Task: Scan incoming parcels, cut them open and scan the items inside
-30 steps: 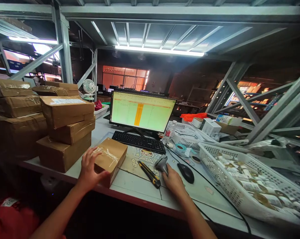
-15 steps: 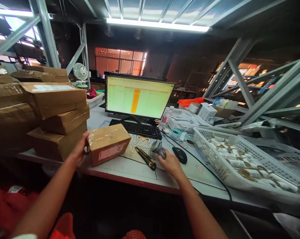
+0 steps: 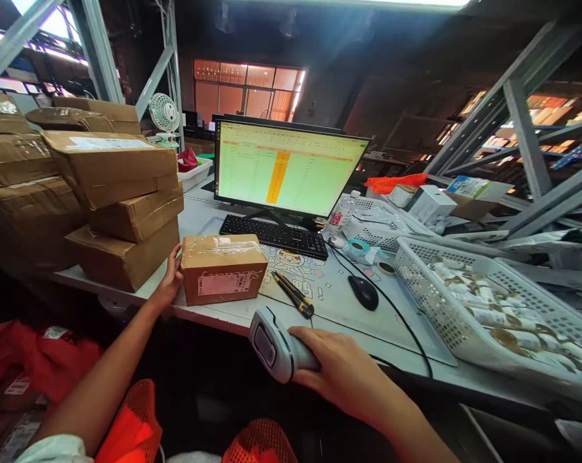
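Note:
A small taped cardboard box (image 3: 223, 260) stands on the table's front edge, a printed label on the side toward me. My left hand (image 3: 171, 280) holds it by its left end, fingers pressed to the cardboard and partly hidden behind it. In front of the table edge, my right hand (image 3: 336, 360) is wrapped round the handle of a grey barcode scanner (image 3: 274, 344). The scanner's head points left, below the box. Between box and mouse lies a yellow-and-black utility knife (image 3: 294, 294) on the printed desk mat (image 3: 327, 289).
Stacked cartons (image 3: 127, 218) rise on the left. Behind the box are a keyboard (image 3: 276, 236) and a monitor (image 3: 291, 167). A black mouse (image 3: 363, 292) and a cable (image 3: 406, 321) lie right of the knife. A white basket (image 3: 426, 302) of label rolls stands at the right.
My right hand has lifted the scanner off the mat and brought it toward me, past the table edge. The box has turned, so its label faces me more squarely.

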Demonstrator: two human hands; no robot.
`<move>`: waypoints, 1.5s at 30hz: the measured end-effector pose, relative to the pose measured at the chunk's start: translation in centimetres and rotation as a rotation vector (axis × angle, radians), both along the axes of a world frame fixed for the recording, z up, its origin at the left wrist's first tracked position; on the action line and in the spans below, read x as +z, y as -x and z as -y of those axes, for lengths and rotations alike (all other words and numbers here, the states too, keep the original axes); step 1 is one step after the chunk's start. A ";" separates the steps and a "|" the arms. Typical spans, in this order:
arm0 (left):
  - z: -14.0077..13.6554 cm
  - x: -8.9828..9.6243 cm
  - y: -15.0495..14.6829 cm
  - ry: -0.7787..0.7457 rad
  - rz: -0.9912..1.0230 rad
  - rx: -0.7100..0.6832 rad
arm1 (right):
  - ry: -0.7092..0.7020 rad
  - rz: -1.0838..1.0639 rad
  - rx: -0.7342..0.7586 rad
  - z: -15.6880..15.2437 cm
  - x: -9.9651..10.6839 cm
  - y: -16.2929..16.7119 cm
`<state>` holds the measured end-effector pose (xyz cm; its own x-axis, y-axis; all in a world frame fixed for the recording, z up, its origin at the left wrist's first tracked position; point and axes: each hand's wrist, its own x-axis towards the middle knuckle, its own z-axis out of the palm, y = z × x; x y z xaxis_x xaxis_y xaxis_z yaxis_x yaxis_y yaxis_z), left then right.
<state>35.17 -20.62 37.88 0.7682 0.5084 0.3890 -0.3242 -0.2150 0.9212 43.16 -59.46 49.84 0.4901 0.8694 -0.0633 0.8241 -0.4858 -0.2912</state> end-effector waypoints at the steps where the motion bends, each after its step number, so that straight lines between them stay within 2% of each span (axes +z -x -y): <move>1: -0.2 -0.3 0.3 -0.031 -0.020 -0.024 | 0.004 -0.006 -0.001 -0.2 0.0 0.0; 6: 0.0 -0.7 1.1 -0.138 -0.164 -0.071 | -0.069 -0.052 -0.074 -0.7 -0.1 -2.1; 11: 0.4 -0.3 0.8 -0.130 -0.138 -0.049 | -0.198 -0.004 -0.318 -0.3 -3.1 -9.5; 14: 0.4 -0.4 0.4 -0.126 -0.124 -0.033 | -0.128 0.126 -0.562 0.0 -6.0 -13.9; 16: 0.4 -0.9 0.2 -0.149 -0.107 -0.010 | -0.057 0.191 -0.693 0.2 -7.8 -15.6; 19: 0.3 -1.7 0.1 -0.218 -0.087 0.035 | 0.008 0.262 -0.762 0.3 -9.4 -16.5; 21: 0.1 -2.3 0.1 -0.248 -0.099 0.051 | 0.059 0.266 -0.758 0.5 -9.1 -16.7; 24: -0.1 -2.6 0.3 -0.250 -0.135 0.067 | 0.073 0.256 -0.778 0.1 -6.7 -17.4; 27: -0.2 -2.3 0.4 -0.242 -0.157 0.112 | -0.048 0.352 -0.755 -2.1 -3.5 -19.7; 29: -0.2 -2.0 0.4 -0.233 -0.169 0.139 | -0.044 0.313 -0.660 -4.7 -2.4 -22.1; 32: 0.0 -1.5 0.4 -0.224 -0.179 0.148 | 0.027 0.204 -0.596 -8.8 -2.5 -25.5; 35: 0.0 -1.3 0.5 -0.225 -0.191 0.143 | 0.063 0.173 -0.647 -11.5 -3.6 -27.7; 39: -0.4 -1.7 0.4 -0.236 -0.222 0.164 | 0.135 0.119 -0.730 -12.8 -4.5 -29.3; 45: -0.7 -2.3 0.3 -0.225 -0.234 0.143 | 0.185 0.090 -0.727 -13.3 -4.7 -30.4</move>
